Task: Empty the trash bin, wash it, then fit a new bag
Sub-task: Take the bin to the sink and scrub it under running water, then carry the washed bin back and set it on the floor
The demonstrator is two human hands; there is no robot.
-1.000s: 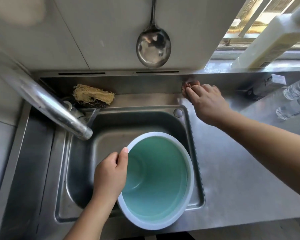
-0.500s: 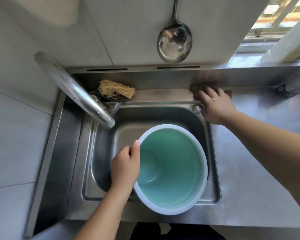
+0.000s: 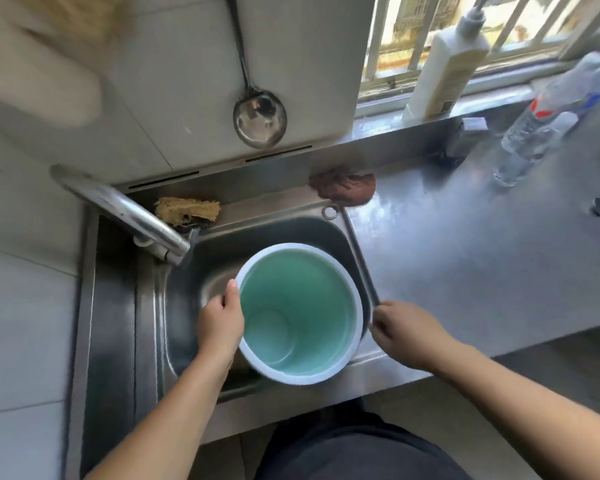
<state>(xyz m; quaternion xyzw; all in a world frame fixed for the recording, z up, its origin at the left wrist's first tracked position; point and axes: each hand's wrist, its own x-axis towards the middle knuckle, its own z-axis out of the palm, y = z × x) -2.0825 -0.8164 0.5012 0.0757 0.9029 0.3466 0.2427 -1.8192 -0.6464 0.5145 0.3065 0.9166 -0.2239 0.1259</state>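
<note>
Left grip: the left hand (image 3: 222, 318) clasps the left rim of the trash bin (image 3: 300, 372), thumb along the white edge, fingers hidden outside the wall.
Right grip: the right hand (image 3: 407, 334) sits at the sink's right edge, just beside the bin's right rim, fingers curled; whether it touches the bin or grips anything I cannot tell.
Faucet: a steel faucet (image 3: 132, 216) reaches from the centre left of the frame down toward the basin, its spout ending just up and left of the bin.
Scrubber: a tan fibrous scrubber (image 3: 187, 210) lies on the back ledge behind the faucet.
Sink: the steel sink (image 3: 184, 306) fills the lower centre.
Bin: stands upright in the basin, mouth open to the camera, teal inside, white rim.
Ladle: a metal ladle (image 3: 260, 119) hangs on the wall, upper centre.
Cloth: a brown rag (image 3: 343, 187) lies crumpled at the counter's back edge.
Counter, right: a white pump bottle (image 3: 444, 71) on the windowsill; clear plastic bottles (image 3: 534, 133) near the right edge.
</note>
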